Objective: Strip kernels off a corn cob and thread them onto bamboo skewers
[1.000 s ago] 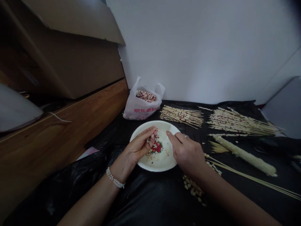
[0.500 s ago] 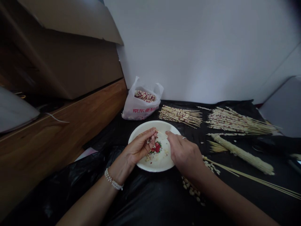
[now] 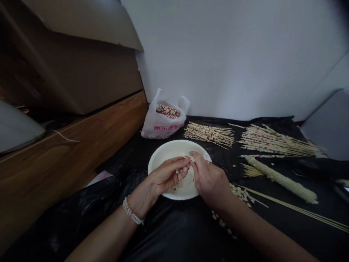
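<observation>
Over the white bowl (image 3: 160, 154), my left hand (image 3: 169, 175) is closed, with small pale and red kernels in its curled fingers. Thumb and fingertips pinch near one end of a thin pale stick (image 3: 186, 158). My right hand (image 3: 208, 178) is closed too, its thumb and forefinger pinched at the stick's other end, close to the left fingertips. What exactly the right fingertips grip is too small to make out. A few bits of kernel lie in the bottom of the bowl, partly hidden by the hands.
Behind the bowl stands a white plastic bag (image 3: 163, 125) of speckled cobs. Bundles of threaded skewers (image 3: 208, 134) (image 3: 269, 140), a bare cob (image 3: 282, 179), loose sticks (image 3: 300, 210) and pale kernels (image 3: 241, 194) lie on black sheeting. A cardboard box (image 3: 89, 72) is at left.
Both hands have come closer together over the bowl; my left hand moved right and a little down. The red patch formerly visible in the bowl is now out of sight.
</observation>
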`<state>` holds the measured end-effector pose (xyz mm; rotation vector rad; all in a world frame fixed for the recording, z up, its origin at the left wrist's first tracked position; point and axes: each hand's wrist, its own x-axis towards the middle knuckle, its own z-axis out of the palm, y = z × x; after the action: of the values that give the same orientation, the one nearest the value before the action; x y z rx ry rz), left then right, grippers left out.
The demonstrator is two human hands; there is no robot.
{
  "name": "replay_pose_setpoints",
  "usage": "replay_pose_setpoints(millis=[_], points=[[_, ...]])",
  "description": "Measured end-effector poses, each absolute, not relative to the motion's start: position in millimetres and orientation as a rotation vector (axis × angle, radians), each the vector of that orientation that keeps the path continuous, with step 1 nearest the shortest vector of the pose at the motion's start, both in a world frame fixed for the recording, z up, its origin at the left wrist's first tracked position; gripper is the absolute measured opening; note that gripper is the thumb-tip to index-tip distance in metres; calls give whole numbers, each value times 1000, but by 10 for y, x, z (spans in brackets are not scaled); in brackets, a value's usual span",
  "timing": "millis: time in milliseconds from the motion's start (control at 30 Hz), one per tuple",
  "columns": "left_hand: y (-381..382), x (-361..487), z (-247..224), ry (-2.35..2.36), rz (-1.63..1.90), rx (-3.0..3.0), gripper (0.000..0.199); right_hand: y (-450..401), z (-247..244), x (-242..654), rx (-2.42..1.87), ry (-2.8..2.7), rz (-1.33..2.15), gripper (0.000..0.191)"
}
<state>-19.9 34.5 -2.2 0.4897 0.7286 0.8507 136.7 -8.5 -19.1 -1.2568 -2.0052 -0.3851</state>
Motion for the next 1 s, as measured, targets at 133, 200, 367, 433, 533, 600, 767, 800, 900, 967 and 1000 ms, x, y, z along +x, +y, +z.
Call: replay_pose_setpoints(millis=[133, 200, 367, 433, 533, 600, 767, 800, 900, 967, 1000], points=[[335, -209, -29, 657, 849, 476, 13, -76, -136, 1364, -1232, -2034, -307, 35], [369, -235, -14, 636, 875, 429, 14, -66, -113, 1392, -1241, -2049, -326, 37], [479, -307, -5, 655, 869, 375, 44, -37, -104, 1485, -1279, -2062, -402, 37], [500, -325, -26, 681, 882, 352, 51, -28, -105, 1511, -1277, -2071, -404, 36], [505, -336, -53, 700, 908, 312, 45, -23, -100, 1531, -1277, -2081, -409, 36], [502, -333, -58, 702, 940, 298, 36, -25, -92, 1534, -1277, -2089, -421, 37], [500, -314, -43, 724, 969, 225, 21, -36, -79, 1526, -1258, -2115, -446, 39], [499, -312, -37, 729, 967, 226, 19, -38, -79, 1524, -1254, -2118, -451, 39], [491, -308, -16, 714, 984, 269, 12, -43, -81, 1518, -1242, -2115, -490, 39], [483, -308, -1, 716, 1008, 287, 11, -49, -81, 1515, -1236, -2112, -521, 39], [480, -310, 4, 725, 1017, 287, 11, -52, -79, 1515, -1231, -2114, -531, 38]])
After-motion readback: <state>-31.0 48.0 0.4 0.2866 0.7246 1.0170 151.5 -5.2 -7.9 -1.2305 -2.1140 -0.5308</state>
